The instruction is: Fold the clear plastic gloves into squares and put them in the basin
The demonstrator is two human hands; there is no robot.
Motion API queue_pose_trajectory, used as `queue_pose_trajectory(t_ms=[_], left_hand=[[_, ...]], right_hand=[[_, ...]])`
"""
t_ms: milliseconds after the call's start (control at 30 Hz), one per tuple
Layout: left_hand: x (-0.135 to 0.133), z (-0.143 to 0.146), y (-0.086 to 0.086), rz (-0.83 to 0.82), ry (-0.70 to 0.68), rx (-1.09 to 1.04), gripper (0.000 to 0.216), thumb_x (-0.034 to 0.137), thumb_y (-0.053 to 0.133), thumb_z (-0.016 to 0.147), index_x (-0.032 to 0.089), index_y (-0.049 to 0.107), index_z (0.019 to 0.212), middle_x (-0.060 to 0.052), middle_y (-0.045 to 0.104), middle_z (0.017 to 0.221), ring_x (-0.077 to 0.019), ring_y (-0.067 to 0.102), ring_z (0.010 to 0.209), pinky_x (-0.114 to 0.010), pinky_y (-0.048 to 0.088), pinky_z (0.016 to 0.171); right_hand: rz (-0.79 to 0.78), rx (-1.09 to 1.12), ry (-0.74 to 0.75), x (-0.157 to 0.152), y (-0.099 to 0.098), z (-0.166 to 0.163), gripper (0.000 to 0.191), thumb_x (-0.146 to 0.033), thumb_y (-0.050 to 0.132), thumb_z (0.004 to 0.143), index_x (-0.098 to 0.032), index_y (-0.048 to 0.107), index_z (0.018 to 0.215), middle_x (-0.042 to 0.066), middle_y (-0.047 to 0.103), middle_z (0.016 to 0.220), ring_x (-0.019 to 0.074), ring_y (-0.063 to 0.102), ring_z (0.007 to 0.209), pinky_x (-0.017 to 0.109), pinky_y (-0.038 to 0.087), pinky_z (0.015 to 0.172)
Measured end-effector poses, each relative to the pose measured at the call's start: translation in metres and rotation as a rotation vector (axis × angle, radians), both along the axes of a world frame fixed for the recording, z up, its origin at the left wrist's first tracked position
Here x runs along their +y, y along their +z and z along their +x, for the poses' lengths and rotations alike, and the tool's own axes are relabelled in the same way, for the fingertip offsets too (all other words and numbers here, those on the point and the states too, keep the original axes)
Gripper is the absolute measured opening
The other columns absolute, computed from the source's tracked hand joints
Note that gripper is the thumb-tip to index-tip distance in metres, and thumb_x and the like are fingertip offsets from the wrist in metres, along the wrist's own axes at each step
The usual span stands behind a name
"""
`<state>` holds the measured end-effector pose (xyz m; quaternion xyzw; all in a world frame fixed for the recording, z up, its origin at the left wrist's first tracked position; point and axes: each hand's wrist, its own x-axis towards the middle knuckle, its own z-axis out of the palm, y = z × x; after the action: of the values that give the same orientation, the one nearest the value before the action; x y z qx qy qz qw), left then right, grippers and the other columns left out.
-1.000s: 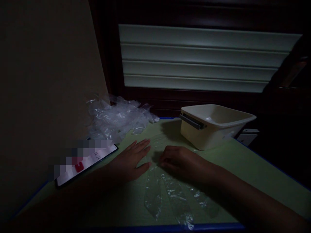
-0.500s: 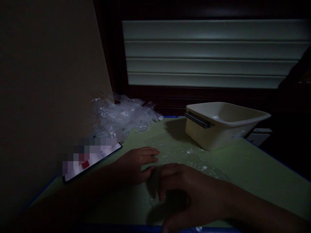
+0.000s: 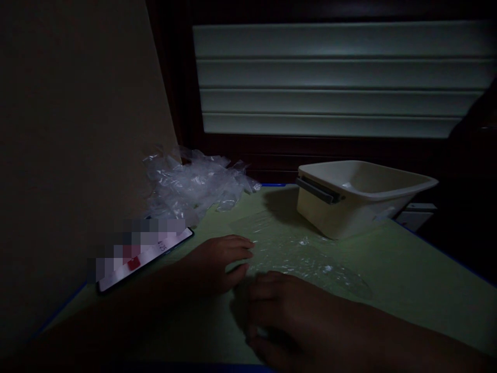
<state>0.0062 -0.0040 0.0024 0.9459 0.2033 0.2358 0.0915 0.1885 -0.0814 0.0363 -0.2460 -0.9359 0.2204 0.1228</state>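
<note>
A thin clear plastic bag or sheet point(image 3: 310, 259) lies flat and wrinkled on the green tabletop. Resting at its left edge is my left hand point(image 3: 223, 264), palm down, fingers stretched out and thumb apart. My right hand point(image 3: 295, 316) is curled just in front of the plastic, near the table's front edge. Its fingers bend down toward the thumb, with the tips close together; whatever lies between them, if anything, is hidden in shadow.
A heap of crumpled clear plastic bags point(image 3: 198, 181) sits at the back left. A phone point(image 3: 155, 254) with a lit screen lies left of my left hand. At the back right stands a cream plastic bin point(image 3: 330, 215) with a grey handle. A wall point(image 3: 77, 129) borders the left side.
My right hand has drawn slightly down and its fingers have curled in toward the thumb. My left hand stays in place. The view has shifted a little.
</note>
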Motion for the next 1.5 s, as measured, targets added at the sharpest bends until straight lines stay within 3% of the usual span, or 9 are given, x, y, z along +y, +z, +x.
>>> queue_pose_trajectory(t_ms=[67,200,467,567,700,833,1033,1200,1500], left_hand=[[0.001,0.0,-0.001,0.0,0.004,0.012,0.022,0.017,0.049,0.081,0.011,0.062,0.098,-0.013,0.061,0.111,-0.0201,0.055,0.105,-0.034,0.046,0.089],[0.002,-0.001,-0.002,0.003,0.006,0.027,0.022,0.017,0.049,0.082,0.012,0.061,0.099,-0.012,0.06,0.112,-0.02,0.054,0.106,-0.035,0.045,0.089],[0.002,-0.001,-0.002,0.004,-0.011,0.024,0.021,0.017,0.048,0.082,0.012,0.062,0.097,-0.013,0.061,0.111,-0.0208,0.054,0.105,-0.034,0.045,0.089],[0.001,-0.001,-0.001,-0.003,0.005,0.019,0.02,0.017,0.049,0.081,0.013,0.062,0.096,-0.013,0.058,0.115,-0.0211,0.053,0.106,-0.034,0.045,0.088],[0.0,0.0,0.002,0.024,0.025,-0.032,0.023,0.011,0.046,0.078,0.014,0.062,0.093,-0.011,0.058,0.115,-0.0214,0.05,0.108,-0.037,0.041,0.092],[-0.001,0.001,0.006,-0.047,-0.005,-0.029,0.034,0.004,0.042,0.062,0.016,0.061,0.088,-0.008,0.059,0.106,-0.0215,0.05,0.104,-0.037,0.038,0.093],[0.003,-0.003,0.008,-0.186,-0.085,0.012,0.027,0.018,0.049,0.065,0.018,0.061,0.09,-0.008,0.056,0.108,-0.0245,0.049,0.1,-0.039,0.036,0.092],[0.0,-0.003,0.004,-0.208,0.002,-0.014,0.008,0.018,0.051,0.075,0.018,0.058,0.078,-0.006,0.053,0.112,-0.0216,0.047,0.105,-0.038,0.029,0.099],[-0.002,0.002,-0.002,-0.16,0.015,-0.043,0.009,0.017,0.052,0.08,0.018,0.056,0.073,-0.004,0.055,0.107,-0.0193,0.05,0.099,-0.041,0.028,0.098]], right_hand=[[-0.012,0.026,-0.004,0.001,-0.002,0.002,0.007,-0.016,0.061,0.073,-0.016,0.06,0.081,0.002,0.063,0.08,0.0137,0.056,0.077,0.025,0.041,0.078],[-0.028,0.063,-0.027,0.004,-0.004,0.007,0.027,-0.035,0.069,0.069,-0.017,0.061,0.088,0.005,0.062,0.091,0.0181,0.055,0.088,0.029,0.04,0.082],[-0.059,0.023,-0.023,0.003,0.001,0.004,0.007,-0.017,0.061,0.077,-0.018,0.062,0.084,0.004,0.061,0.087,0.0168,0.055,0.087,0.027,0.04,0.08],[-0.091,0.037,-0.009,0.002,0.003,0.004,0.01,-0.009,0.056,0.076,-0.017,0.061,0.081,0.004,0.061,0.085,0.0156,0.055,0.084,0.026,0.04,0.079],[-0.262,0.174,-0.089,0.005,0.005,0.008,0.009,-0.008,0.052,0.078,-0.017,0.056,0.076,0.001,0.056,0.079,0.0106,0.051,0.071,0.02,0.041,0.066],[-0.53,0.44,-0.253,0.017,0.0,0.014,0.008,-0.021,0.052,0.082,-0.017,0.05,0.075,-0.003,0.047,0.067,0.0081,0.043,0.059,0.019,0.035,0.053],[-0.82,0.758,-0.439,0.037,-0.016,0.016,0.025,-0.038,0.063,0.073,-0.018,0.049,0.071,-0.002,0.055,0.062,0.0103,0.051,0.059,0.024,0.038,0.058],[-0.868,0.82,-0.496,0.042,-0.02,0.017,0.022,-0.034,0.064,0.071,-0.017,0.05,0.069,-0.003,0.058,0.058,0.0098,0.054,0.055,0.024,0.04,0.058],[-0.797,0.825,-0.553,0.045,-0.029,0.02,0.024,-0.039,0.06,0.077,-0.018,0.05,0.082,-0.002,0.057,0.062,0.0094,0.052,0.052,0.023,0.039,0.05]])
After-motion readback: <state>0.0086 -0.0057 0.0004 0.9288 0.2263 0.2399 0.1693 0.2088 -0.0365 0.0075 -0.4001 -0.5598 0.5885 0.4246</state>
